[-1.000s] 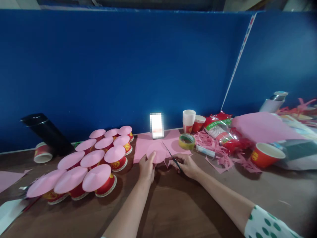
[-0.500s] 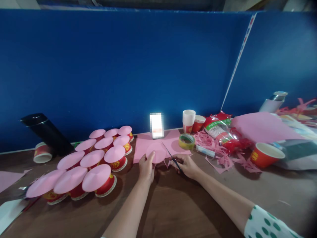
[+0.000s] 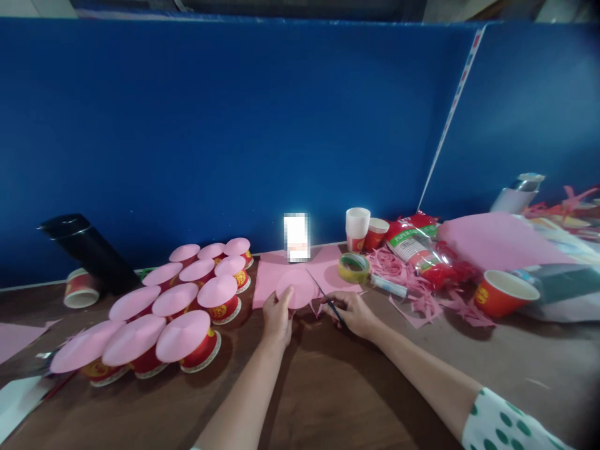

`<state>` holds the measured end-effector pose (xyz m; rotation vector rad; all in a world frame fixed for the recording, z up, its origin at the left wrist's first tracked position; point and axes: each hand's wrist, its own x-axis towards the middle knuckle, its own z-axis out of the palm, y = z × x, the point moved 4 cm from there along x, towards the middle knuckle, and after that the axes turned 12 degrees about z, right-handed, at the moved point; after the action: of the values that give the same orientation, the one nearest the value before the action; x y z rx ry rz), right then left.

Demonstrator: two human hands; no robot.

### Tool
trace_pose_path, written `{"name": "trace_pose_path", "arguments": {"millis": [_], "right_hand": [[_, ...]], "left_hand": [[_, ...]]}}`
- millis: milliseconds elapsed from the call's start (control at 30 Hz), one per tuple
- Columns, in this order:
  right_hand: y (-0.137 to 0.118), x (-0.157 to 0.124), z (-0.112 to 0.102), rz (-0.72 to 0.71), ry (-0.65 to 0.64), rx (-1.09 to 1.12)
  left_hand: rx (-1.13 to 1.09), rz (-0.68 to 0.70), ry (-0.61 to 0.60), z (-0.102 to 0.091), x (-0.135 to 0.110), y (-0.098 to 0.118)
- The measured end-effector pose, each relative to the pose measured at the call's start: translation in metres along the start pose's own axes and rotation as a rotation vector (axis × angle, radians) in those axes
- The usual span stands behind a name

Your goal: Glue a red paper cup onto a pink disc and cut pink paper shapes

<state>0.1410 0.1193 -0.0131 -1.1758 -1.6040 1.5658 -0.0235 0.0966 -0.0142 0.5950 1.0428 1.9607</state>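
Note:
Between thumb and fingers, my left hand (image 3: 278, 314) pinches the near left edge of a pink paper circle (image 3: 299, 289). My right hand (image 3: 352, 313) is closed round a pair of scissors (image 3: 333, 305), whose dark blades point up and left beside the circle's right edge. A narrow pink offcut (image 3: 317, 307) hangs near the blades. Beneath and behind the circle lie pink paper sheets (image 3: 267, 275) on the table. The scissors' handles are mostly hidden by my fingers.
Several red paper cups with pink cone tops (image 3: 182, 336) stand at left, before a tilted black bottle (image 3: 89, 250). A tape roll (image 3: 354, 267), glue tube (image 3: 389, 285), stacked cups (image 3: 357, 228), pink scraps (image 3: 422, 306) and a red packet (image 3: 417, 244) lie right. A bright, blurred-out screen (image 3: 296, 236) stands behind.

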Motion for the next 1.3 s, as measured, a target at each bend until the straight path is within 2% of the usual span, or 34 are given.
{"name": "trace_pose_path", "arguments": {"millis": [133,367,633,867,1300], "right_hand": [[0.000,0.001,-0.002,-0.006,0.024,-0.001],[-0.007,0.000,-0.007,0.018,0.033,0.172],[-0.008,-0.003,-0.002,-0.064,-0.076,0.134],[-0.004,-0.001,-0.002,-0.077,-0.102,0.127],[-0.008,-0.003,0.000,-0.084,-0.117,0.131]], "left_hand": [[-0.010,0.013,-0.014,0.001,0.001,0.001],[-0.023,0.012,-0.044,0.001,0.000,0.002],[0.006,-0.010,-0.142,0.005,-0.002,0.003],[0.029,-0.003,-0.208,0.006,-0.003,0.003],[0.042,-0.025,-0.194,0.003,-0.001,-0.001]]}}
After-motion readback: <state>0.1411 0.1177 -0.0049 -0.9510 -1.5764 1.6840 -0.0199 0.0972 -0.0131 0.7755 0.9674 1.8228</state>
